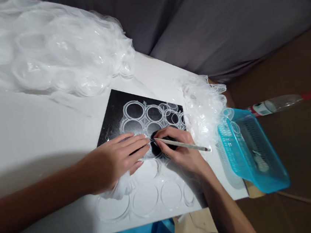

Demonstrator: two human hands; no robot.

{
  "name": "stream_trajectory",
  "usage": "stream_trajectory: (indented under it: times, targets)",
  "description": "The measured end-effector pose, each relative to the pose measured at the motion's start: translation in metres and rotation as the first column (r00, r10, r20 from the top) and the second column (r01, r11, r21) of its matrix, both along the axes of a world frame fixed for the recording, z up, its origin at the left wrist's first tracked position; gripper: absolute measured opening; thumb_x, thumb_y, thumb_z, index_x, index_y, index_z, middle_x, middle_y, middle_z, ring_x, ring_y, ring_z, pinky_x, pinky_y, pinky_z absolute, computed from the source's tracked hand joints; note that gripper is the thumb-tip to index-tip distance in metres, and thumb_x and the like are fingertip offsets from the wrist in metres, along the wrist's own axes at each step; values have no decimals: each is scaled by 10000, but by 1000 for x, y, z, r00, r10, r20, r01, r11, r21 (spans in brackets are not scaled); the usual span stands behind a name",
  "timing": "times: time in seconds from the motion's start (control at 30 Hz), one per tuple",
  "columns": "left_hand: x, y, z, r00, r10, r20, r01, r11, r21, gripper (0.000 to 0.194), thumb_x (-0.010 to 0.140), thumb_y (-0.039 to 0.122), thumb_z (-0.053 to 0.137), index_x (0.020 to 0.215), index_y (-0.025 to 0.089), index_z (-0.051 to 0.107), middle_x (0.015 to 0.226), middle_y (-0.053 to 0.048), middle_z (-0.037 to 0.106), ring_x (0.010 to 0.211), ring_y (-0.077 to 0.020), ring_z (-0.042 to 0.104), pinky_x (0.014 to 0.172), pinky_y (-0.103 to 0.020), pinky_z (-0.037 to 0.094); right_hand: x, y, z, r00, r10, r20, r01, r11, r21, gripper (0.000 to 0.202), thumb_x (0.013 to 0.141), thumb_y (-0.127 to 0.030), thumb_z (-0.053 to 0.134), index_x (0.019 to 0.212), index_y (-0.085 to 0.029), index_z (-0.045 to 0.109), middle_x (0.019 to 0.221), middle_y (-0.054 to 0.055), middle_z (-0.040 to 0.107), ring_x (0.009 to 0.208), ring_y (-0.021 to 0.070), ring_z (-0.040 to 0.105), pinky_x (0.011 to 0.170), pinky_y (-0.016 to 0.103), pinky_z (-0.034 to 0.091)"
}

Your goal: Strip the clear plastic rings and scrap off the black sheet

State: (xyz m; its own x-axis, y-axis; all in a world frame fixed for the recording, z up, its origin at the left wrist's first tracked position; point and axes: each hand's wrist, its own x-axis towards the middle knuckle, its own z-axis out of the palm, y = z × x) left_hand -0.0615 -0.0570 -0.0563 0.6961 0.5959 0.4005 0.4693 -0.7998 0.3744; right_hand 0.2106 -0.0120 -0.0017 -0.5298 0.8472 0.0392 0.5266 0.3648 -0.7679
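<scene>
My right hand [181,149] is closed in a pen grip on a thin, pale, pencil-like tool [186,144]. Its point meets a clear plastic sheet of moulded rings [134,110], though the exact kind of tip is too small to tell. Under part of that sheet lies a black mat [107,121]. Fingers stretched out, my left hand [120,155] rests flat on the sheet, its fingertips close to the tool's point. Crumpled clear plastic [122,186] shows beneath my left palm. More rings of the sheet [170,194] reach toward the table's front edge.
A big heap of clear plastic ring sheets [54,49] fills the back left of the white table [29,129]. Loose clear pieces [202,104] are piled right of the mat. Beyond them are a blue basket [259,150] and a bottle with a red cap [284,103]. Grey cloth [217,21] hangs behind.
</scene>
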Motion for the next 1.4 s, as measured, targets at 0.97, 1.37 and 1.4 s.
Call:
stream_trajectory:
  times: [0.97, 1.37, 1.4]
  targets:
    - [5, 5, -4, 1000, -1, 11, 1, 1000, -9, 337, 1148, 279, 551, 1434, 170, 693, 1485, -148, 717, 1432, -308, 650, 1260, -476, 459, -21, -16, -12, 930, 8, 367, -174, 889, 422, 208, 1048, -54, 575, 1102, -225, 680, 1286, 143, 769, 1078, 297, 721, 899, 420, 588]
    - [2, 4, -1, 1000, -13, -24, 13, 1000, 13, 341, 1164, 258, 488, 1417, 155, 691, 1479, -154, 720, 1405, -301, 655, 1188, -449, 485, -23, -16, -14, 989, -113, 95, 81, 954, 289, 130, 1057, -172, 647, 1010, -241, 747, 1157, 101, 813, 1024, 279, 778, 915, 431, 622]
    - [2, 4, -1, 1000, -13, -27, 14, 1000, 14, 342, 1161, 256, 493, 1426, 161, 687, 1483, -150, 719, 1405, -298, 655, 1189, -449, 484, -22, -14, -11, 991, -117, 65, 99, 969, 224, 116, 1053, -205, 673, 985, -245, 758, 1127, 90, 822, 1004, 276, 783, 906, 431, 624]
